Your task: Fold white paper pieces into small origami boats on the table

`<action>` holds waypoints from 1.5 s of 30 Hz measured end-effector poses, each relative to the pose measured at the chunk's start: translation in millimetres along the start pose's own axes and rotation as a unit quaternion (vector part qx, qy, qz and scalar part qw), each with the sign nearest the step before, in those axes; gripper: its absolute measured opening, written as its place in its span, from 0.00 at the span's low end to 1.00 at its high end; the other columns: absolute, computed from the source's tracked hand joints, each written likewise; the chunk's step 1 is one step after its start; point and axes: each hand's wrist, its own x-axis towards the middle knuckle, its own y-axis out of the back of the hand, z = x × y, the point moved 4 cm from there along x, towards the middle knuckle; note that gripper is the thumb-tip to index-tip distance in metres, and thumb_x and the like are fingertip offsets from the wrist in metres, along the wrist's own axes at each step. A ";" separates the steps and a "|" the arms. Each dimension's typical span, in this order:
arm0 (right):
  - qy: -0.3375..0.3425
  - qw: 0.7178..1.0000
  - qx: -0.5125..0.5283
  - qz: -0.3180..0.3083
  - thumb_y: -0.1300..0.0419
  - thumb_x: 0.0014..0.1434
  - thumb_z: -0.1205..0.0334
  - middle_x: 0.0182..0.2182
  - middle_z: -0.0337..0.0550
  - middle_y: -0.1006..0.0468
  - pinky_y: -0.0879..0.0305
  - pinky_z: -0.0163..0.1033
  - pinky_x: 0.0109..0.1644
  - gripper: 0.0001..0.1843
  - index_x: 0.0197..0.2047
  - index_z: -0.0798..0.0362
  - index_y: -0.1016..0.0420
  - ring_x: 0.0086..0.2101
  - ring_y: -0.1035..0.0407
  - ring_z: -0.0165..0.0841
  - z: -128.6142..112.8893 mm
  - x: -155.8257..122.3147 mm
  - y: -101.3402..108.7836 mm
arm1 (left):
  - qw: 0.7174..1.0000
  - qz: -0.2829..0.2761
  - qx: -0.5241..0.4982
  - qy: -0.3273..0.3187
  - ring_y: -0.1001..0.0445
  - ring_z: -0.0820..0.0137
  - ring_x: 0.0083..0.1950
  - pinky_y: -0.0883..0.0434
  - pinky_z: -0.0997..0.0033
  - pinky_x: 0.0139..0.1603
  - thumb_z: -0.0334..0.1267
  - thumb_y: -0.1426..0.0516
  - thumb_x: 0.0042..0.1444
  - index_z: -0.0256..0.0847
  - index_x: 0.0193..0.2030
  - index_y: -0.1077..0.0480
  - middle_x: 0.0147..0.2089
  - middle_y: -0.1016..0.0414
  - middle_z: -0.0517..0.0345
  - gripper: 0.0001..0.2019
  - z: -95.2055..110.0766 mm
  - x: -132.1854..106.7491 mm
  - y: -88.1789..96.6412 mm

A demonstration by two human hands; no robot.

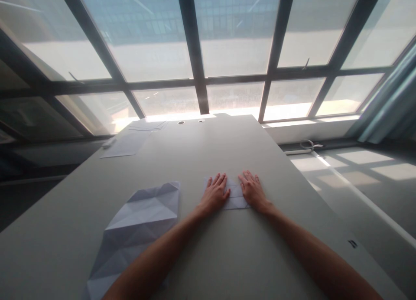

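Observation:
A small folded sheet of white paper [236, 202] lies flat on the white table [208, 157], with crease lines across it. My left hand [214, 190] rests on its left part, fingers stretched out and pointing away from me. On the right part lies my right hand [253, 190], palm down with its fingers extended. Both hands cover the paper's sides, so only the middle strip and a bit of the far left corner show. Left of my left forearm is a larger creased sheet of paper [139, 226], unfolded and partly hidden by that arm.
Flat white sheets [128, 144] lie at the table's far left, beside a small white object [108, 142]. Two round holes [181, 122] pierce the far end. A small dark mark [352, 243] is near the right edge. Windows [234, 31] rise behind; a curtain [386, 100] hangs right.

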 end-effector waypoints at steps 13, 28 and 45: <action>0.006 1.000 -0.002 -0.005 0.54 0.68 0.58 0.67 0.55 0.44 0.62 0.54 0.68 0.25 0.65 0.54 0.38 0.67 0.55 0.43 -2.7 -2.1 5.0 | 1.000 -0.001 0.000 0.000 0.59 0.61 0.75 0.58 0.50 0.72 0.48 0.56 0.67 0.38 0.72 0.50 0.74 0.54 0.54 0.29 -0.1 0.6 -1.8; 0.003 1.000 0.004 -0.022 0.51 0.68 0.53 0.69 0.56 0.48 0.67 0.54 0.69 0.28 0.67 0.54 0.40 0.68 0.60 0.43 -2.1 -1.3 4.8 | 1.000 -0.001 0.007 -0.002 0.57 0.58 0.74 0.55 0.48 0.71 0.48 0.55 0.67 0.45 0.71 0.47 0.74 0.53 0.55 0.27 0.7 0.9 0.1; 0.164 0.984 0.048 -0.040 0.50 0.67 0.57 0.68 0.50 0.45 0.61 0.54 0.69 0.23 0.64 0.47 0.35 0.68 0.57 0.40 -22.8 -7.2 13.3 | 1.000 -0.003 -0.012 0.007 0.59 0.61 0.75 0.56 0.51 0.72 0.45 0.58 0.69 0.40 0.72 0.49 0.74 0.53 0.54 0.27 0.3 1.1 -1.2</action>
